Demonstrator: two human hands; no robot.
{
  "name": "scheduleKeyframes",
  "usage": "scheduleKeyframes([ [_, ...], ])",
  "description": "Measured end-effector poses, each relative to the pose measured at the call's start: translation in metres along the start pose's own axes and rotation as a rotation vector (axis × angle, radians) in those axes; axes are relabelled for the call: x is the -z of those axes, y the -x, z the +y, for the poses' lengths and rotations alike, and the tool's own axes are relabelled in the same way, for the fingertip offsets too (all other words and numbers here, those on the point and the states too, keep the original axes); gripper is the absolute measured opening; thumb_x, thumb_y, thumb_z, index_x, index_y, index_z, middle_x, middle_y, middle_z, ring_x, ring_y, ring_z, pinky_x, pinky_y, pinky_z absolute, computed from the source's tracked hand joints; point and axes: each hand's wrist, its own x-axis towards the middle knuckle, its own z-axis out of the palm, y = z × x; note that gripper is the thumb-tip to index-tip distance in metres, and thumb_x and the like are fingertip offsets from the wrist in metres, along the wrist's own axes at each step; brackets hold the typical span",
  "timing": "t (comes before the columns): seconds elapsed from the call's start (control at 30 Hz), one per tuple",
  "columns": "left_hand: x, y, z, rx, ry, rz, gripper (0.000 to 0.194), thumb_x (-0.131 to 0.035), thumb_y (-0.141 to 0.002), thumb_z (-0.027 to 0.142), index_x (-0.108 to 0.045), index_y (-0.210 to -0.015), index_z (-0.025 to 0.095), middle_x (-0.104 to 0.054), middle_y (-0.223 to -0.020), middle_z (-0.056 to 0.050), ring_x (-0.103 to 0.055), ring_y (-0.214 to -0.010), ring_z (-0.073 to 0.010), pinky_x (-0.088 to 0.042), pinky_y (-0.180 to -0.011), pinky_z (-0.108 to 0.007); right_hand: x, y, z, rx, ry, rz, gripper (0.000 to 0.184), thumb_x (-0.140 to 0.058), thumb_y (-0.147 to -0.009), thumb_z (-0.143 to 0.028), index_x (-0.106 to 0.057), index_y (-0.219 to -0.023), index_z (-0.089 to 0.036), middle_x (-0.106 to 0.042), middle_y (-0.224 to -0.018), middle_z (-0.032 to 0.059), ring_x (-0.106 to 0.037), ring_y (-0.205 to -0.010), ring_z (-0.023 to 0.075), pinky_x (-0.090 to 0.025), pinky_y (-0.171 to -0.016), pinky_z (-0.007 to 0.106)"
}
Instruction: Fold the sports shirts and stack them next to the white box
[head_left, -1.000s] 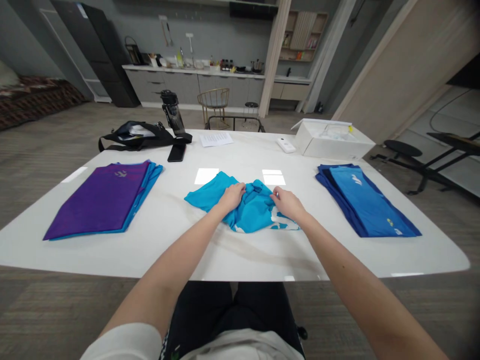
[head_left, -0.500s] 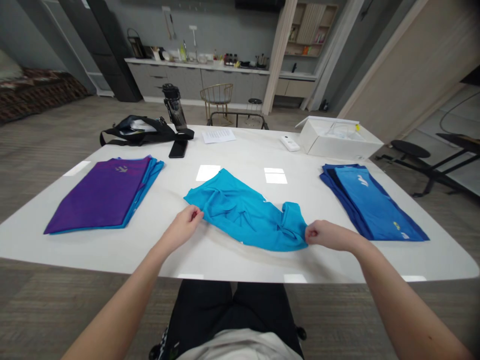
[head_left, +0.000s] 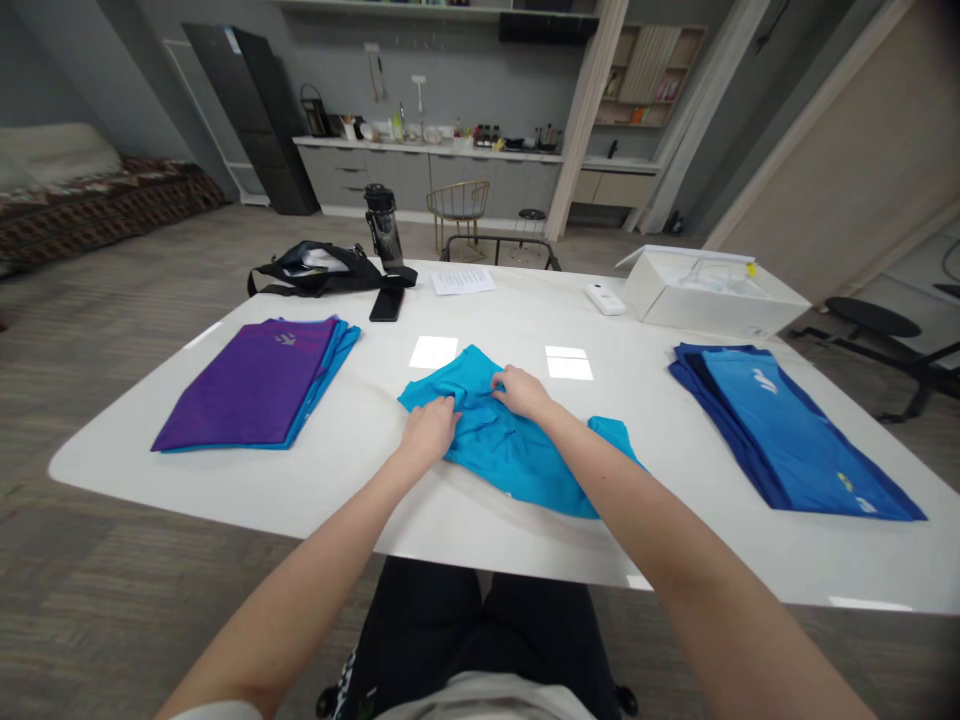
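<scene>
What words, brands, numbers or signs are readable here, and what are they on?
None is readable.
Printed sheet: print too small.
Purple garment: pale logo, no legible letters.
Folded blue garment: white logo and small marks, illegible.
White box: tiny mark, too small.
Refrigerator: label too small.
Turquoise garment: no legible lettering.

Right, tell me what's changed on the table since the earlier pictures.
The right hand let go of the turquoise cloth's right end and moved left and forward, onto its left half. The left hand moved inward from the near edge. The cloth, bunched at first, is spread wider. The purple-topped stack and blue stack stayed put.
</scene>
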Motion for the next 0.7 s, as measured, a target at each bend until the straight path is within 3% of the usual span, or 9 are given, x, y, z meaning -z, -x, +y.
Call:
scheduleKeyframes([
  [0.17, 0.017, -0.014, -0.052, 0.148, 0.311, 0.195, 0.025, -0.037, -0.105, 0.041, -0.056, -0.108, 0.025, -0.073, -0.093, -0.008, -0.07, -0.09, -0.0274, -0.048, -0.076, -0.034, 0.017, 0.003, 0.047, -0.084, -0.093, 0.095, 0.017, -0.064, -0.094, -0.034, -0.073, -0.1, -0.022, -0.074, -0.101, 0.0059, -0.065, -0.092, 0.0205, -0.044, -0.077, 0.027],
  [0.33, 0.027, -0.051, -0.108, 0.314, 0.33, 0.326, 0.025, -0.04, -0.101, 0.042, -0.057, -0.094, 0.024, -0.071, -0.088, -0.008, -0.067, -0.093, -0.0292, -0.047, -0.077, -0.034, 0.039, 0.031, 0.138, -0.264, -0.215, 0.292, 0.018, -0.064, -0.09, -0.033, -0.072, -0.093, -0.018, -0.072, -0.089, 0.0052, -0.064, -0.084, 0.019, -0.044, -0.074, 0.027],
  [0.4, 0.024, -0.068, -0.121, 0.364, 0.284, 0.299, 0.026, -0.042, -0.099, 0.041, -0.058, -0.09, 0.023, -0.072, -0.092, -0.011, -0.067, -0.097, -0.0311, -0.047, -0.079, -0.036, 0.041, 0.045, 0.171, -0.347, -0.287, 0.269, 0.021, -0.064, -0.088, -0.036, -0.071, -0.095, -0.017, -0.07, -0.086, 0.0045, -0.063, -0.08, 0.0185, -0.044, -0.069, 0.027],
  [0.47, 0.02, -0.082, -0.125, 0.395, 0.268, 0.24, 0.027, -0.044, -0.097, 0.042, -0.062, -0.092, 0.022, -0.073, -0.099, -0.014, -0.067, -0.101, -0.0329, -0.047, -0.082, -0.038, 0.04, 0.059, 0.195, -0.416, -0.341, 0.147, 0.02, -0.064, -0.088, -0.034, -0.072, -0.097, -0.018, -0.069, -0.082, 0.0034, -0.062, -0.073, 0.0179, -0.043, -0.064, 0.026],
  [0.57, 0.018, -0.091, -0.114, 0.437, 0.277, 0.235, 0.037, -0.046, -0.097, 0.048, -0.063, -0.116, 0.022, -0.072, -0.114, -0.016, -0.064, -0.11, -0.0355, -0.047, -0.087, -0.043, 0.035, 0.069, 0.211, -0.564, -0.292, 0.033, 0.018, -0.064, -0.085, -0.026, -0.075, -0.095, -0.017, -0.071, -0.082, 0.0053, -0.063, -0.07, 0.0185, -0.043, -0.063, 0.027],
  [0.63, 0.02, -0.09, -0.1, 0.425, 0.214, 0.344, 0.049, -0.045, -0.097, 0.053, -0.057, -0.131, 0.02, -0.068, -0.125, -0.019, -0.06, -0.119, -0.0379, -0.045, -0.095, -0.049, 0.033, 0.067, 0.207, -0.631, -0.231, 0.144, 0.023, -0.062, -0.087, -0.029, -0.076, -0.101, -0.016, -0.073, -0.088, 0.0082, -0.066, -0.076, 0.0204, -0.045, -0.067, 0.029],
  [0.7, 0.023, -0.09, -0.083, 0.334, 0.096, 0.441, 0.053, -0.043, -0.098, 0.053, -0.055, -0.136, 0.018, -0.063, -0.133, -0.021, -0.054, -0.127, -0.0392, -0.039, -0.103, -0.054, 0.032, 0.057, 0.196, -0.606, -0.223, 0.293, 0.034, -0.059, -0.093, -0.04, -0.075, -0.11, -0.017, -0.075, -0.095, 0.0098, -0.068, -0.084, 0.0222, -0.047, -0.073, 0.03],
])
